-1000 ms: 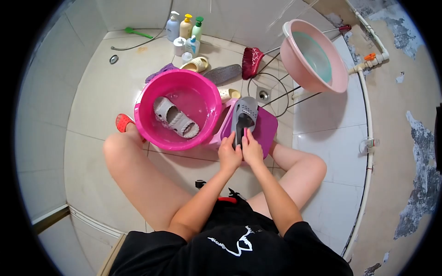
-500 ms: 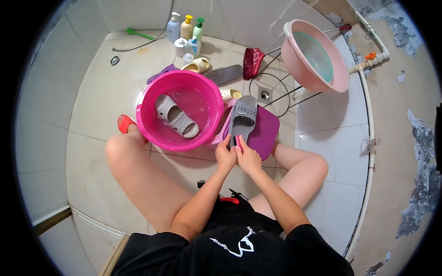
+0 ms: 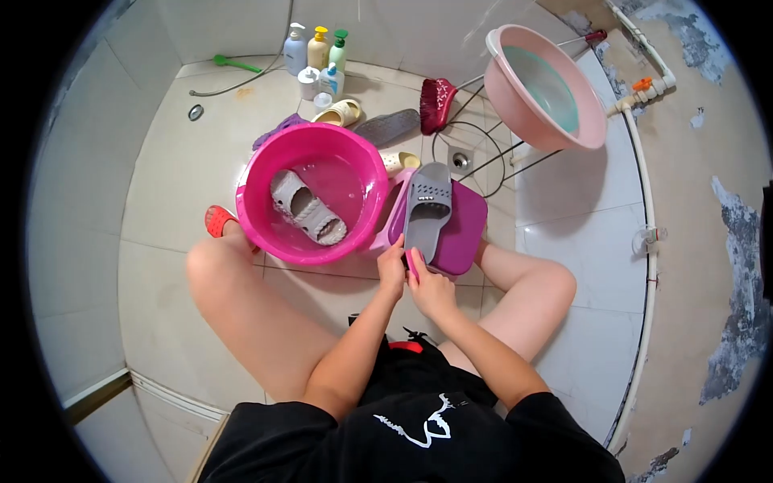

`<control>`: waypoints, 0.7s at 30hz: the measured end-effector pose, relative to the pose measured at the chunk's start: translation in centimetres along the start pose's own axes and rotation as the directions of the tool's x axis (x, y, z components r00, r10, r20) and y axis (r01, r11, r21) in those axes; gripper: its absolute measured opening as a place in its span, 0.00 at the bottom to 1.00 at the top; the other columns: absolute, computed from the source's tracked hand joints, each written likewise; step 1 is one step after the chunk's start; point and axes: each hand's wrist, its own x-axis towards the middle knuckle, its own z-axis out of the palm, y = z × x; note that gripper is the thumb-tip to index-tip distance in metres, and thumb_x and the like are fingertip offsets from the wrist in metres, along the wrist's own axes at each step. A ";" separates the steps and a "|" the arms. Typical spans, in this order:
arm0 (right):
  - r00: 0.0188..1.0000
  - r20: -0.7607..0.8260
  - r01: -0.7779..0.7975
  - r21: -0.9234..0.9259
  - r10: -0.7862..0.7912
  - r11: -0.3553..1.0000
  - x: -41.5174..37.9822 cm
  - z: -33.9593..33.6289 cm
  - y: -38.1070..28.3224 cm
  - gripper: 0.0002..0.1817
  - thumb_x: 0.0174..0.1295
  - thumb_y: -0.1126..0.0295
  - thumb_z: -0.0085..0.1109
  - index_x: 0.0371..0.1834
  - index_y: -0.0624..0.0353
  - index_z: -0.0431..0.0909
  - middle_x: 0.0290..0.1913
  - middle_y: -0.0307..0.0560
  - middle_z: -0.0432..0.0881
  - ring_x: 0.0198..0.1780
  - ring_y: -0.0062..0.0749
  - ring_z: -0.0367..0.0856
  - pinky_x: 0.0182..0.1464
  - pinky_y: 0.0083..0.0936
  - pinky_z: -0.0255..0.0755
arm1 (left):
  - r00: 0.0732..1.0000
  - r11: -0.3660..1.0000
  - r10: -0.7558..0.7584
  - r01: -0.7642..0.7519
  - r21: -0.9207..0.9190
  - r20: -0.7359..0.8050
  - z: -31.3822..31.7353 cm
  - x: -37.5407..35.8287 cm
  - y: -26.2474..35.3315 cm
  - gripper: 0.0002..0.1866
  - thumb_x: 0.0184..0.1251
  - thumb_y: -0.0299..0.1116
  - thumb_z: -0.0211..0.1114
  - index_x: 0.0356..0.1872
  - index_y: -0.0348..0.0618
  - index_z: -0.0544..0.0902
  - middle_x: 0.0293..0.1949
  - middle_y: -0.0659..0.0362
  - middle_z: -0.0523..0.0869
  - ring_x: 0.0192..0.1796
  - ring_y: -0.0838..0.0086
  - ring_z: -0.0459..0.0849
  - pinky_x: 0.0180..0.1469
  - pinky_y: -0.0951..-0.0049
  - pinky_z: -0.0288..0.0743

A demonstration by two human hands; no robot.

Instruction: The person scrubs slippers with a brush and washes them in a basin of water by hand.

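Grey slipper (image 3: pixel 427 209) lies sole-down on a purple stool (image 3: pixel 461 233), toe pointing away from the person, just right of the magenta basin (image 3: pixel 314 191). Left hand (image 3: pixel 392 272) grips the heel end, fingers closed on its edge. Right hand (image 3: pixel 431 290) is closed around a small pink brush (image 3: pixel 412 264), of which only a sliver shows between the hands at the heel.

Change over the last second: both hands have drawn back toward the body, from mid-footbed down to the heel, so more of the slipper's footbed now shows. Slipper itself has barely shifted on the stool. Read: a scrubbing stroke pulled toward the heel; cleaning looks under way, not finished.

Around it: a second, lighter slipper (image 3: pixel 307 208) sits in shallow water inside the magenta basin. A pale pink basin (image 3: pixel 596 133) rests on a wire stand to the right. Bottles (image 3: pixel 316 50) stand by the far wall, with more slippers (image 3: pixel 362 119) and a red brush (image 3: pixel 437 103) on the tiled floor.
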 end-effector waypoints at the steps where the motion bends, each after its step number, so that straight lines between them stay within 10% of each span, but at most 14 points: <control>1: 1.000 -0.001 -0.008 0.004 0.008 1.000 0.3 -0.1 0.4 0.29 0.65 0.52 0.46 0.71 0.35 0.60 0.26 0.63 0.81 0.28 0.62 0.81 0.35 0.56 0.75 | 1.000 1.000 -0.012 0.012 -0.013 0.007 -0.5 0.7 -1.0 0.20 0.72 0.33 0.49 0.61 0.41 0.76 0.34 0.62 0.82 0.27 0.81 0.75 0.28 0.77 0.74; 6: 0.967 -0.227 -0.129 -0.041 0.117 0.991 7.1 -0.8 1.2 0.28 0.66 0.52 0.46 0.70 0.37 0.60 0.25 0.61 0.81 0.27 0.60 0.81 0.32 0.55 0.74 | 1.000 1.000 -0.002 0.002 0.017 -0.029 1.4 -0.7 -0.3 0.21 0.73 0.36 0.52 0.65 0.46 0.72 0.25 0.70 0.71 0.24 0.85 0.68 0.23 0.80 0.66; 12: 0.993 -0.096 -0.067 0.005 0.068 0.998 0.4 1.1 0.3 0.30 0.65 0.53 0.48 0.72 0.36 0.57 0.21 0.58 0.80 0.25 0.57 0.82 0.30 0.54 0.75 | 0.991 0.983 0.126 -0.117 0.143 -0.055 0.1 1.1 -2.3 0.20 0.70 0.29 0.57 0.62 0.43 0.75 0.26 0.68 0.77 0.21 0.86 0.67 0.20 0.82 0.62; 16: 0.980 -0.164 0.073 -0.249 -0.117 0.966 4.3 -0.1 4.0 0.30 0.65 0.53 0.50 0.71 0.37 0.59 0.19 0.53 0.80 0.21 0.52 0.81 0.26 0.51 0.74 | 0.990 0.977 0.132 -0.122 0.172 -0.047 0.4 1.2 -2.5 0.19 0.70 0.26 0.54 0.61 0.40 0.75 0.39 0.59 0.83 0.25 0.80 0.77 0.24 0.78 0.78; 21: 0.924 -0.369 -0.151 -0.121 0.096 0.981 7.6 0.8 3.6 0.28 0.66 0.54 0.48 0.70 0.38 0.59 0.21 0.56 0.80 0.23 0.55 0.81 0.27 0.53 0.73 | 0.981 0.970 0.178 -0.161 0.181 -0.083 1.1 1.3 -2.1 0.18 0.70 0.26 0.55 0.60 0.40 0.76 0.39 0.59 0.84 0.25 0.80 0.78 0.25 0.77 0.81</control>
